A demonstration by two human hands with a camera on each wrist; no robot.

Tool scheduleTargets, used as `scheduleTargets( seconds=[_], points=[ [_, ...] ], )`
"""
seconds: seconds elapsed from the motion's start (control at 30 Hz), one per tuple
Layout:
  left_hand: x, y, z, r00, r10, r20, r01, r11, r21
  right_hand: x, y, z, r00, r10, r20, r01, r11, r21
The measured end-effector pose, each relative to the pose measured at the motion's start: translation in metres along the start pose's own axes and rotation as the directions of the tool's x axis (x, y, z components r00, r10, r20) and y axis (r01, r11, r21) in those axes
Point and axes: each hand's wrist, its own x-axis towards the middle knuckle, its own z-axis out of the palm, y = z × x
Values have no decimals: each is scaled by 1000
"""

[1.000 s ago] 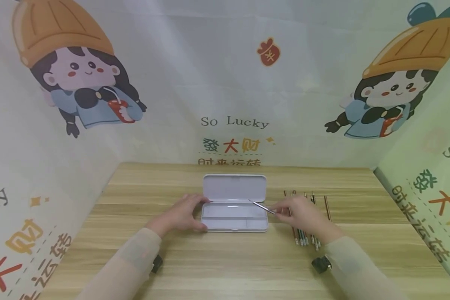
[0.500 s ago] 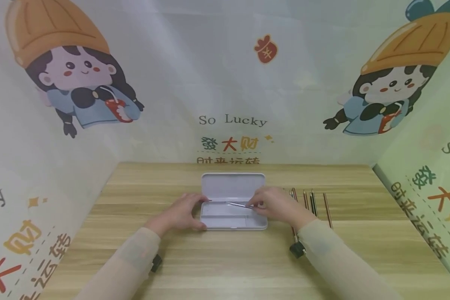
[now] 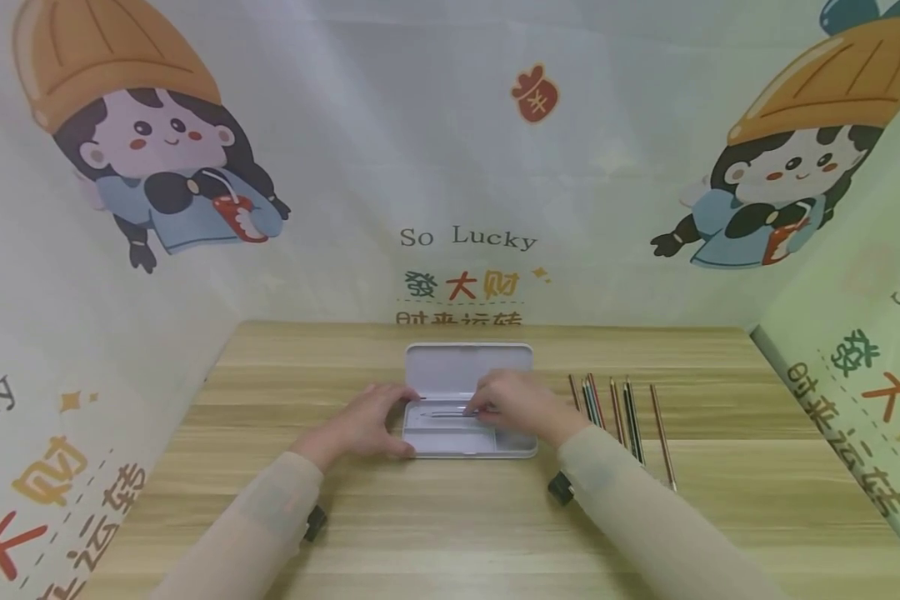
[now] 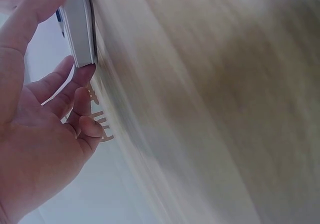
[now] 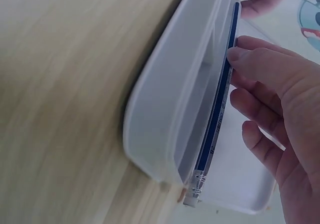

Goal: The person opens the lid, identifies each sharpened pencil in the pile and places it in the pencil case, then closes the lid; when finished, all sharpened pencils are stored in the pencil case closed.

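Observation:
A white pencil case (image 3: 431,442) stands on the table with its lid (image 3: 442,367) raised at the back. Its tray is divided into a long rear compartment and front ones. My left hand (image 3: 356,423) grips the case's left end, thumb at the front corner and fingers at the rear. Between thumb and fingers, my right hand (image 3: 521,406) pinches a blue-and-silver pencil (image 5: 219,102) over the rear compartment. The pencil lies lengthwise along the case, its eraser end to the right. In the right wrist view that eraser end reaches past the case's end wall.
Several pencils (image 3: 633,421) lie side by side on the wooden table (image 3: 420,533), right of the case; the right forearm covers part of them. One brown pencil (image 3: 663,437) lies apart at the far right. A printed cloth (image 3: 330,167) hangs behind the table.
My right hand has moved left with the pencil, from beside the case to over its rear compartment, and the pencil has turned level with the case. My left hand has stayed put.

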Motion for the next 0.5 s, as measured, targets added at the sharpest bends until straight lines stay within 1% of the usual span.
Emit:
scheduleTargets(
  seconds=[0.3,0.5],
  points=[
    [-1,1,0,1000,11,-2,-11,1000,-9,11,-1,9,1000,-6,18,6,1000,-22],
    [-1,2,-1,1000,0,-4,0,1000,-11,14,0,14,999,35,32,-35,999,-2]
  ],
)
